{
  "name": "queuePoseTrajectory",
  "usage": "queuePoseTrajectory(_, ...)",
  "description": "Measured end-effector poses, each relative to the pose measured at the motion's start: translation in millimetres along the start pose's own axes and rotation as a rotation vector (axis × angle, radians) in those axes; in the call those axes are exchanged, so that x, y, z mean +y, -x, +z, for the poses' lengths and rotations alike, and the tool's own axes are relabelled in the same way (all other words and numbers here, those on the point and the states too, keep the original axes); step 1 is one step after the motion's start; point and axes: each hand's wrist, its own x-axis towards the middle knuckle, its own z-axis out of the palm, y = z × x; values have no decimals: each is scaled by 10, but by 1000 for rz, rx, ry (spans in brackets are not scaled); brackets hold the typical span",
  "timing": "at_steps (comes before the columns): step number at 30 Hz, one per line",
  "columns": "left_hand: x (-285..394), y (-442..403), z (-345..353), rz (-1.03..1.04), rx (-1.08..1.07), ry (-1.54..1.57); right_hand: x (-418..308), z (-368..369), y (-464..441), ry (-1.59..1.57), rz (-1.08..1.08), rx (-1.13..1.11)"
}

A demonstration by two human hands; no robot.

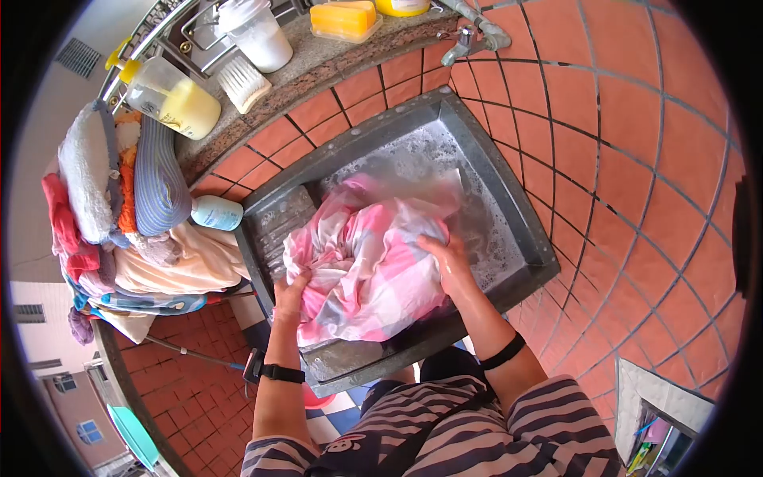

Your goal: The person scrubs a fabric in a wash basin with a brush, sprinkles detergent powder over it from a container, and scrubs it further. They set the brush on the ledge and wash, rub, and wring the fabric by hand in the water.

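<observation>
A wet pink, white and grey checked cloth lies bunched over the ribbed washboard part of a dark stone laundry sink. Its far side hangs into soapy water. My left hand grips the cloth's left edge, thumb on top and the other fingers mostly hidden. On the opposite side, my right hand holds the cloth, with its fingertips partly covered by the folds.
Above the sink, a granite ledge carries a pump bottle, a brush, a tub of white powder and yellow soap bars. A tap juts from the tiled wall. Piled laundry and a light-blue bottle stand left.
</observation>
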Motion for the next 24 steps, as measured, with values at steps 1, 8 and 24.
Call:
queuePoseTrajectory(1, -34, 106, 30, -182, -21, 304, -429, 170, 33, 16, -83, -81)
queuePoseTrajectory(8, 803, 920, 149, 24, 11, 1249, -2335, 58, 313, -14, -547, 31)
queuePoseTrajectory(24, -354, 849, -587, -252, 309, 185, -131, 49, -579, 1143, -296, -259)
